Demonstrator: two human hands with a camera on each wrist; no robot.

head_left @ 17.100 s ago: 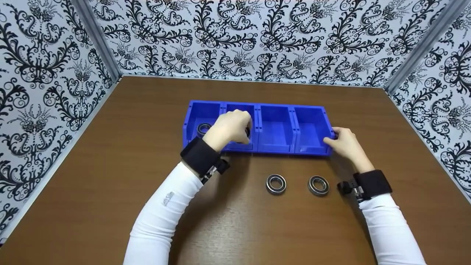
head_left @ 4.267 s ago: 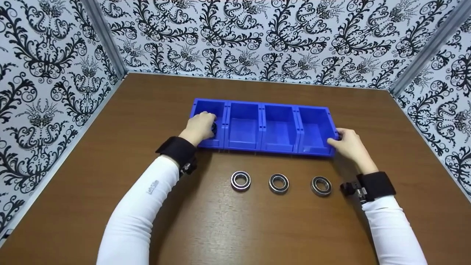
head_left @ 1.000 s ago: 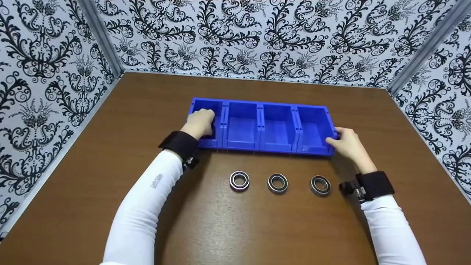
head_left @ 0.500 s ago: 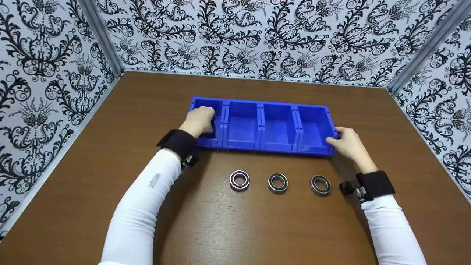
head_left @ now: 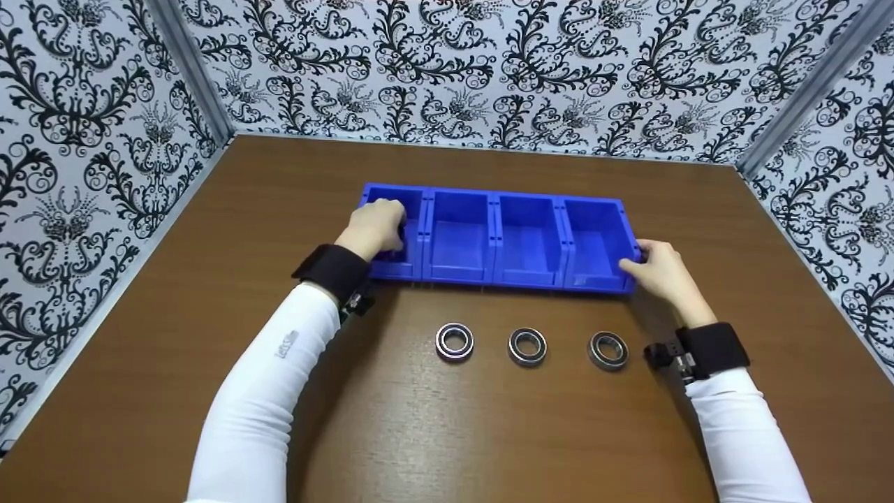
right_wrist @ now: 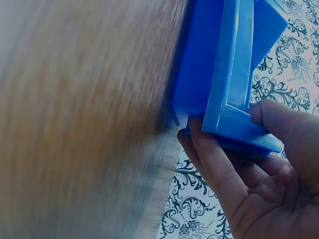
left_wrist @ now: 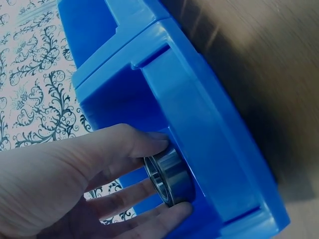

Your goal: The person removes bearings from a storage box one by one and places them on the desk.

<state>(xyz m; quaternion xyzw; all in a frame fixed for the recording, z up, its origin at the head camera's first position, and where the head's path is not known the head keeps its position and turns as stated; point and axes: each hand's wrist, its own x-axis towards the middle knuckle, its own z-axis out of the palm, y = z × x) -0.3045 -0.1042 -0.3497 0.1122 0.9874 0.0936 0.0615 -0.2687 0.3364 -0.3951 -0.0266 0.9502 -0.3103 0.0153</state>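
Observation:
My left hand [head_left: 377, 227] reaches into the leftmost compartment of a blue four-bay storage bin [head_left: 457, 274]. In the left wrist view its thumb and fingers pinch a metal ball bearing [left_wrist: 174, 177], tilted on its edge close behind the compartment's front lip. From the head that bearing is mostly hidden by the hand. My right hand [head_left: 660, 272] grips the right end wall of the bin, thumb on the inner side and fingers outside, as the right wrist view shows. The other compartments hold nothing visible.
In front of the bin, a row of bearings lies flat on the brown table [head_left: 447, 433]: a left one [head_left: 454, 355], a middle one [head_left: 527, 360] and a right one [head_left: 607, 363]. Patterned panels [head_left: 461, 77] wall the table at the back and sides.
Since the oldest frame, a third bearing has come to lie on the table, and the left hand has shifted from the second compartment to the leftmost. Over the last second it rises slightly.

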